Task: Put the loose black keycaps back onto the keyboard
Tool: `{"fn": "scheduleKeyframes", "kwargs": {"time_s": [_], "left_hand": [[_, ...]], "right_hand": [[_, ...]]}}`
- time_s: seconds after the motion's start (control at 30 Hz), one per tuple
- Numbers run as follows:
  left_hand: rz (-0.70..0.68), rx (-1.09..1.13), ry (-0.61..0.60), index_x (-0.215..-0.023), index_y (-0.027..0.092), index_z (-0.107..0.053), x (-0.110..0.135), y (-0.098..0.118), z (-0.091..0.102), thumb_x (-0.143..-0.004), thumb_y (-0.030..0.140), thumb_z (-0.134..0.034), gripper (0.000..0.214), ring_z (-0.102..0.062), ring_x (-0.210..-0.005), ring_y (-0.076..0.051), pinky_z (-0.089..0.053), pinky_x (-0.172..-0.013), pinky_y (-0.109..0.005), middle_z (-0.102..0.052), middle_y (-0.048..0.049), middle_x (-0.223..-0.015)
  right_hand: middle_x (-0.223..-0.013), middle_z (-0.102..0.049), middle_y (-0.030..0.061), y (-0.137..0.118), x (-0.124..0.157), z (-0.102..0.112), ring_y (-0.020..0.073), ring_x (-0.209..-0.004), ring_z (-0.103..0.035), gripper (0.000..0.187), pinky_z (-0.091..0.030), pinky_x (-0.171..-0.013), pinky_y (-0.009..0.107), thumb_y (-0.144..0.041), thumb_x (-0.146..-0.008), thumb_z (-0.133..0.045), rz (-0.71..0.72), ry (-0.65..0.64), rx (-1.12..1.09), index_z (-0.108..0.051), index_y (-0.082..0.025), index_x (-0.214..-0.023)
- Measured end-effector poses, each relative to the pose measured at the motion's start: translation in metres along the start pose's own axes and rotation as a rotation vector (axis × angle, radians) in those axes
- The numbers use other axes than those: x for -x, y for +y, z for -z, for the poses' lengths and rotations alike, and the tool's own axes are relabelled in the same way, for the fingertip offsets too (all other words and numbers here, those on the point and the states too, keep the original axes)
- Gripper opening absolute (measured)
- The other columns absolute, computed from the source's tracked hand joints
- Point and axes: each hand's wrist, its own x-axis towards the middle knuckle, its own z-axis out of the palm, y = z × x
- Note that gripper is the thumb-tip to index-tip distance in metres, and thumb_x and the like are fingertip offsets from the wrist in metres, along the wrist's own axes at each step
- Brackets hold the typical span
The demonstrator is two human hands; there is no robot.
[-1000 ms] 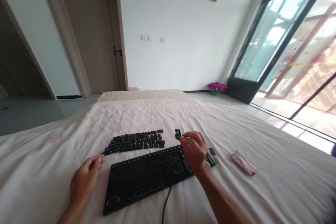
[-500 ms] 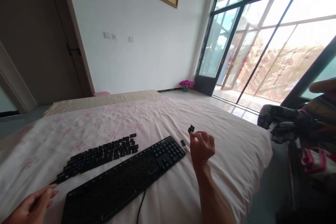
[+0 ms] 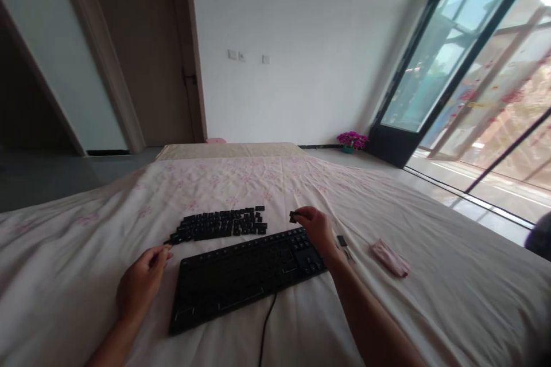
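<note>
A black keyboard (image 3: 228,284) lies on the sheet before me. Its main area is bare of keycaps, while keys remain along the top row and at the right end. Behind it, loose black keycaps (image 3: 215,226) lie in slanted rows. My right hand (image 3: 317,232) reaches over the keyboard's right end, thumb and finger pinched on a small black keycap (image 3: 293,217). My left hand (image 3: 142,281) is closed in a pinch by the left end of the loose rows; whether anything is between those fingertips is hidden.
A small black piece (image 3: 341,240) lies right of the keyboard, beside a thin tool that is hard to make out. Farther right rests a pink cloth pouch (image 3: 390,258). The keyboard's cable (image 3: 267,327) runs toward me. The patterned sheet (image 3: 241,178) has wrinkles.
The view has swung right to left, bringing more doorway into sight. My right hand has moved left, with the keycap, toward the loose rows. My left hand stays at their left end.
</note>
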Motion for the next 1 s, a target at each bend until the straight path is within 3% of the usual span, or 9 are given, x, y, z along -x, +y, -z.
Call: {"fn": "scheduleKeyframes", "kwargs": {"time_s": [0.07,0.23,0.33,0.5,0.63,0.8,0.9,1.0], "left_hand": [[0.038,0.017,-0.068,-0.101,0.027,-0.066,0.004,0.007,0.003,-0.085,0.048,-0.042,0.036,-0.067,-0.088,-0.022,-0.045,-0.067,-0.026,-0.074,0.0014,-0.097],[-0.01,0.023,-0.127,-0.099,0.028,-0.066,0.011,0.008,0.008,-0.085,0.046,-0.042,0.033,-0.064,-0.094,-0.021,-0.043,-0.076,-0.027,-0.071,0.0012,-0.105],[-0.046,0.084,-0.108,-0.096,0.027,-0.066,0.014,0.006,0.009,-0.085,0.044,-0.044,0.031,-0.063,-0.094,-0.019,-0.042,-0.079,-0.025,-0.071,0.0015,-0.104],[-0.081,0.146,-0.067,-0.093,0.024,-0.067,0.017,0.008,0.009,-0.086,0.04,-0.045,0.028,-0.064,-0.088,-0.017,-0.043,-0.076,-0.024,-0.072,0.0006,-0.099],[-0.102,0.19,-0.101,-0.092,0.023,-0.068,0.017,0.011,0.009,-0.086,0.037,-0.045,0.028,-0.065,-0.086,-0.016,-0.043,-0.076,-0.024,-0.073,-0.0008,-0.094],[-0.125,0.223,-0.086,-0.09,0.022,-0.07,0.02,0.012,0.013,-0.084,0.032,-0.048,0.024,-0.064,-0.086,-0.018,-0.041,-0.075,-0.025,-0.072,-0.0024,-0.093],[-0.117,0.258,-0.078,-0.088,0.022,-0.07,0.02,0.012,0.015,-0.082,0.029,-0.051,0.021,-0.063,-0.086,-0.018,-0.041,-0.075,-0.025,-0.072,-0.0026,-0.093],[-0.084,0.299,-0.073,-0.088,0.022,-0.07,0.019,0.011,0.016,-0.082,0.028,-0.052,0.02,-0.063,-0.084,-0.019,-0.041,-0.074,-0.025,-0.073,-0.0031,-0.091]], "right_hand": [[-0.082,-0.072,0.0026,-0.005,-0.022,-0.025,0.0179,-0.077,-0.066,0.026,-0.046,-0.069,0.026,-0.035,-0.074,-0.059,-0.021,-0.118,-0.001,-0.069,-0.019,-0.092],[-0.071,-0.072,0.0031,-0.004,-0.052,-0.065,0.0176,-0.07,-0.066,0.023,-0.046,-0.064,0.025,-0.03,-0.07,-0.061,-0.059,-0.227,0.126,-0.073,-0.019,-0.087],[-0.073,-0.072,0.0041,0.002,-0.057,-0.072,0.0183,-0.072,-0.066,0.022,-0.045,-0.065,0.025,-0.028,-0.069,-0.062,-0.065,-0.276,0.206,-0.075,-0.018,-0.084],[-0.094,-0.072,0.0075,-0.003,-0.065,-0.076,0.0245,-0.092,-0.064,0.023,-0.044,-0.076,0.03,-0.029,-0.072,-0.06,-0.014,-0.269,0.344,-0.075,-0.022,-0.088],[-0.097,-0.072,0.0024,-0.048,-0.06,-0.107,0.0209,-0.092,-0.063,0.023,-0.043,-0.077,0.028,-0.034,-0.079,-0.055,0.2,-0.322,0.367,-0.075,-0.029,-0.091],[-0.095,-0.071,0.0011,-0.128,-0.041,-0.183,0.0217,-0.1,-0.058,0.021,-0.042,-0.083,0.03,-0.032,-0.081,-0.056,0.522,-0.482,0.276,-0.075,-0.029,-0.091],[-0.094,-0.072,0.0025,-0.161,-0.038,-0.224,0.0233,-0.103,-0.055,0.022,-0.042,-0.082,0.03,-0.032,-0.082,-0.055,0.535,-0.519,0.359,-0.076,-0.029,-0.091],[-0.096,-0.071,0.0057,-0.176,-0.041,-0.251,0.025,-0.103,-0.053,0.023,-0.042,-0.079,0.031,-0.031,-0.081,-0.055,0.508,-0.526,0.4,-0.076,-0.027,-0.09]]}}
